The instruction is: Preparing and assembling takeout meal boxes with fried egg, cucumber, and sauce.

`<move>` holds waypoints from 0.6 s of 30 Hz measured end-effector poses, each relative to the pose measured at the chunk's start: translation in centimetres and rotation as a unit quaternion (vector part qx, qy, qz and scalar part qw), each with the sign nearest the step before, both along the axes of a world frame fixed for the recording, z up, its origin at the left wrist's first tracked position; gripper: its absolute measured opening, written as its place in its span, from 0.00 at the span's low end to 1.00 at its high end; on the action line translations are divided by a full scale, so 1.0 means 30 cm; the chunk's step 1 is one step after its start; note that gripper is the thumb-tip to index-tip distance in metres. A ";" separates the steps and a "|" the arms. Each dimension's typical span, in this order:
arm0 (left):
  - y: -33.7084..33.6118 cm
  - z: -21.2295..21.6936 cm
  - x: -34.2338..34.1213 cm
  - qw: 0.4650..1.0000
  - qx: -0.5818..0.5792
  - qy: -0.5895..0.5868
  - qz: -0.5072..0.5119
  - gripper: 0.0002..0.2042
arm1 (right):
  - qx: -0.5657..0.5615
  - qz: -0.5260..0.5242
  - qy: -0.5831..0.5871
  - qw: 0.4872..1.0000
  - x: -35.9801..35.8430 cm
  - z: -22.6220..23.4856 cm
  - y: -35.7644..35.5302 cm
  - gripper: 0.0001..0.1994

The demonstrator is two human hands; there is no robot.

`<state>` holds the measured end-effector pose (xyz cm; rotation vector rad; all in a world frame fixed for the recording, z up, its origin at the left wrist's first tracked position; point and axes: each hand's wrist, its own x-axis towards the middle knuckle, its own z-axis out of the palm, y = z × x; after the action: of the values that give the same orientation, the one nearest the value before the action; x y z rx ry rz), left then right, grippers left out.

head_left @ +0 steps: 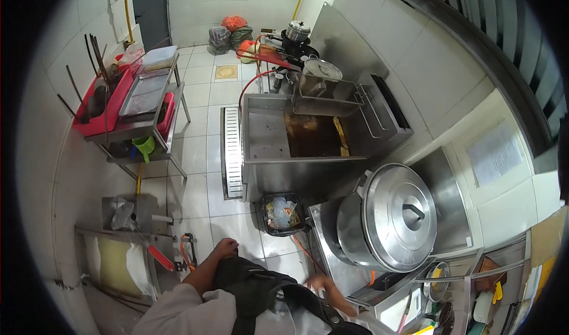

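Silver-grey stockpot (pixel 379 219), round and shiny-lidded, near the right hand (pixel 320 282)

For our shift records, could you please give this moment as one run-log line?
left hand: nothing visibly held | right hand: nothing visibly held | large pot: lid on | black bin: rubbish inside | fryer: dark liquid inside
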<state>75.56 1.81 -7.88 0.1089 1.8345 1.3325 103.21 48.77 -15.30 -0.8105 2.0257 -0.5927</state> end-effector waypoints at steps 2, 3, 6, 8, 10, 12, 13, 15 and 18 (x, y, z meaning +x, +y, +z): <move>-0.097 0.037 -0.154 0.994 -0.055 -0.029 0.089 0.18 | -0.097 -0.205 0.103 0.968 -0.614 0.239 -0.092 0.07; -0.147 0.053 -0.187 0.993 -0.063 -0.030 0.091 0.18 | -0.010 -0.400 0.158 0.903 -0.927 0.571 -0.219 0.07; -0.208 0.115 -0.277 0.988 -0.065 -0.031 0.139 0.19 | -0.148 -0.523 0.504 0.672 -1.523 1.286 -0.291 0.16; -0.229 0.088 -0.338 0.980 -0.045 -0.041 0.190 0.18 | -0.018 -0.447 0.672 0.590 -1.801 1.526 -0.223 0.22; -0.224 0.056 -0.400 0.979 -0.013 -0.029 0.203 0.19 | 0.139 -0.454 0.650 0.594 -2.008 1.631 -0.141 0.24; -0.210 0.039 -0.448 0.980 0.001 -0.035 0.196 0.19 | 0.241 -0.452 0.456 0.728 -2.184 1.715 -0.071 0.21; -0.204 0.041 -0.487 0.983 -0.003 -0.053 0.173 0.19 | 0.242 -0.470 0.437 0.727 -2.248 1.698 0.005 0.21; -0.204 0.051 -0.529 0.988 -0.035 -0.069 0.137 0.20 | 0.350 -0.384 0.358 0.776 -2.350 1.705 0.038 0.19; -0.271 -0.007 -0.600 0.990 -0.080 -0.085 0.081 0.22 | 0.381 -0.329 0.297 0.812 -2.426 1.775 0.012 0.16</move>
<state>57.57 -6.32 -8.09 -0.2371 1.8270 1.2573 30.44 49.13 37.95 0.2725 2.8182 0.2071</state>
